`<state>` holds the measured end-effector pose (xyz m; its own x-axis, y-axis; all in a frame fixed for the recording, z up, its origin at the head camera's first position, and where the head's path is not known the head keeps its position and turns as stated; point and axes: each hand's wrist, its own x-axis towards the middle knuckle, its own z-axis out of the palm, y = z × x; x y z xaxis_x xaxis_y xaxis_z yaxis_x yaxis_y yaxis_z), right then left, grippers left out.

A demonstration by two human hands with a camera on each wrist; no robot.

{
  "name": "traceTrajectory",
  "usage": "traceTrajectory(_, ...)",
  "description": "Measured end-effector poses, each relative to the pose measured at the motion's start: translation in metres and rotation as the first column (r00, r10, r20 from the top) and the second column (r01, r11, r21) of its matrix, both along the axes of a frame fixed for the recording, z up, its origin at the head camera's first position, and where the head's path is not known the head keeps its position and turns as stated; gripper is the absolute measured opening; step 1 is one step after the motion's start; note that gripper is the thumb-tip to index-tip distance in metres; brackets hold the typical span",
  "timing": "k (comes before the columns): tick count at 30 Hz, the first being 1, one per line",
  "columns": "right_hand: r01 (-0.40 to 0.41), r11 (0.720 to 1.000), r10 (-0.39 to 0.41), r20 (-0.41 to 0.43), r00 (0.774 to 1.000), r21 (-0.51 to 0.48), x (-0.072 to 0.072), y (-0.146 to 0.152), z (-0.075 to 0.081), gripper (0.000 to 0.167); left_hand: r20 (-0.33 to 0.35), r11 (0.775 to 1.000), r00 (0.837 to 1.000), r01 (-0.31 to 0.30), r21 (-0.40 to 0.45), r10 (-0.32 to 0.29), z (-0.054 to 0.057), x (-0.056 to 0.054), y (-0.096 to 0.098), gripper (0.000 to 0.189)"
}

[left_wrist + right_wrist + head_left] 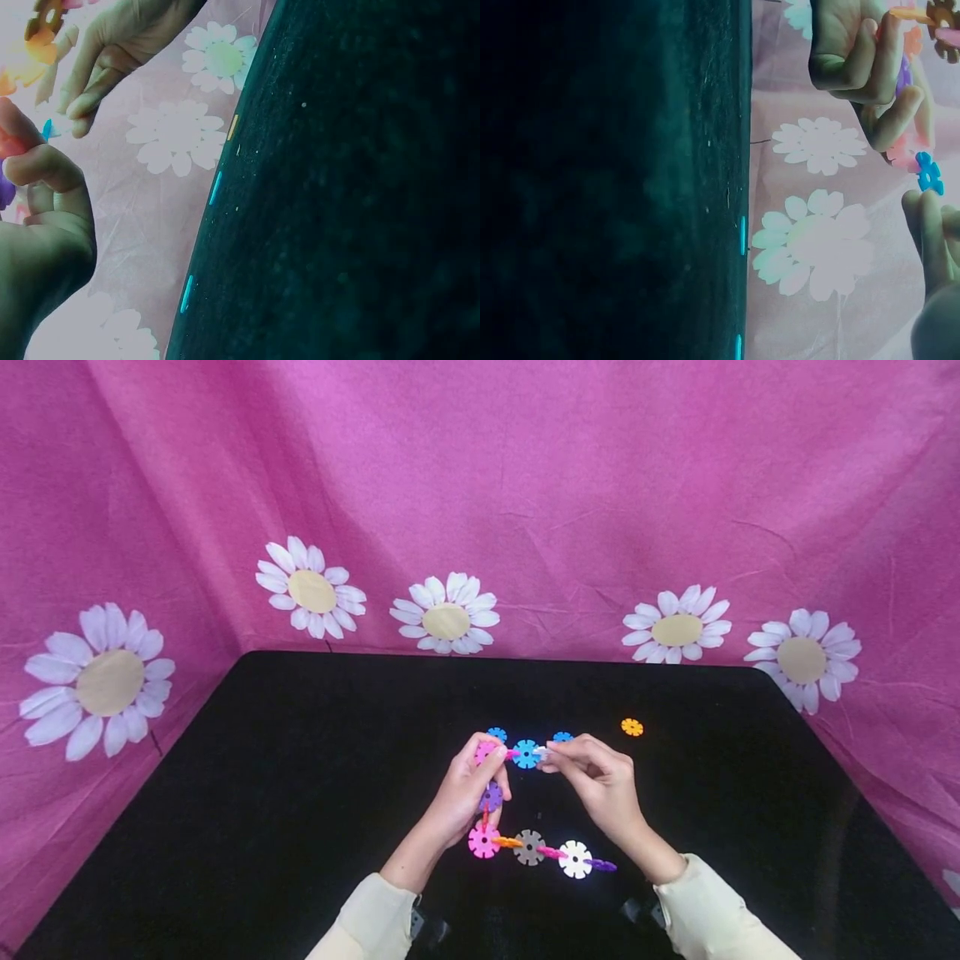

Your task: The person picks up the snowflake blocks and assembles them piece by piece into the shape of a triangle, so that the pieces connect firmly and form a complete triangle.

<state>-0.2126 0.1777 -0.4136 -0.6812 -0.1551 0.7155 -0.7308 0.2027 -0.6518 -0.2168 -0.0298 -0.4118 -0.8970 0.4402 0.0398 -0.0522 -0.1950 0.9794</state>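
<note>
Pink daisy-print cloth [525, 485] hangs behind a black tabletop [300, 827]. Above the tabletop, two hands hold up a C-shaped chain of interlocked, notched, many-coloured discs [491, 796]. At its upper corner, the left hand [461, 789] pinches a pink disc [483, 752] between its fingers. The right hand's [607, 785] fingers pinch a pale disc [543, 753] against a blue disc [527, 747]. Below, the chain runs rightward to a purple end disc [602, 866]. Beyond the hands lie two loose blue discs [562, 737] and, farther right, an orange disc [632, 727].
</note>
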Motion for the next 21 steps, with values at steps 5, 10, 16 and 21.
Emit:
traceTrajectory(5,0.010,1.000,-0.009,-0.027,1.000,0.027,0.000,-0.002,0.002,0.032,-0.005,0.999,1.000,-0.026,0.025,0.026,-0.001,-0.001,0.000,0.018)
traceTrajectory(10,0.028,0.998,-0.026,-0.034,0.999,0.057,-0.001,-0.001,0.005,0.037,-0.008,0.997,0.999,-0.040,0.073,0.040,0.000,-0.001,-0.001,0.014)
traceTrajectory(16,0.154,0.984,-0.159,0.046,0.986,0.092,-0.008,0.009,0.003,0.039,-0.031,0.995,0.997,-0.064,0.074,0.066,-0.001,-0.002,-0.002,0.016)
traceTrajectory(21,0.259,0.961,-0.273,0.170,0.947,0.100,-0.022,0.028,0.001,0.028,-0.041,0.995,0.996,-0.079,0.068,0.082,0.000,-0.002,-0.001,0.015)
